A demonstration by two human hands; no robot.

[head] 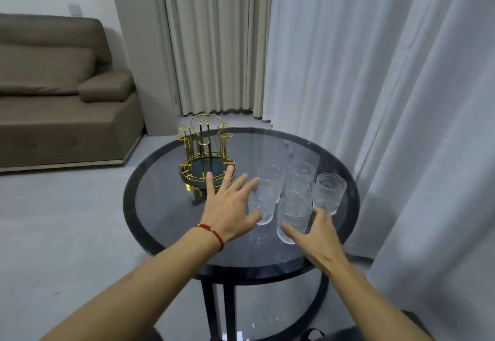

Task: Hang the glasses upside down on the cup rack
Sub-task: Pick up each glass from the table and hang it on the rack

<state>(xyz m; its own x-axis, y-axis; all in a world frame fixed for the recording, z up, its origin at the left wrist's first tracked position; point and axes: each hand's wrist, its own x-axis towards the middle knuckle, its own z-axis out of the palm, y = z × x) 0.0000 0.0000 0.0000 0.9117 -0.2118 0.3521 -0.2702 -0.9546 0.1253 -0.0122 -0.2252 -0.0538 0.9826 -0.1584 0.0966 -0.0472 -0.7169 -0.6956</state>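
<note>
Just beyond the fingertips of the left hand (231,208), the cup rack (205,153) is shiny gold wire around a dark teal base plate. On that hand's wrist sits a red cord bracelet (213,233). Between the two hands and past the right hand (316,235), the glasses (293,196) are clear and colourless, with an embossed pattern of dotted arches and beads. Under both hands the round table (166,206) is smoky grey glass ringed by a black band. Far to the left of the left hand the sofa (59,94) is plain taupe brown; beyond the right hand the curtains (375,72) are pale grey, unpatterned.
</note>
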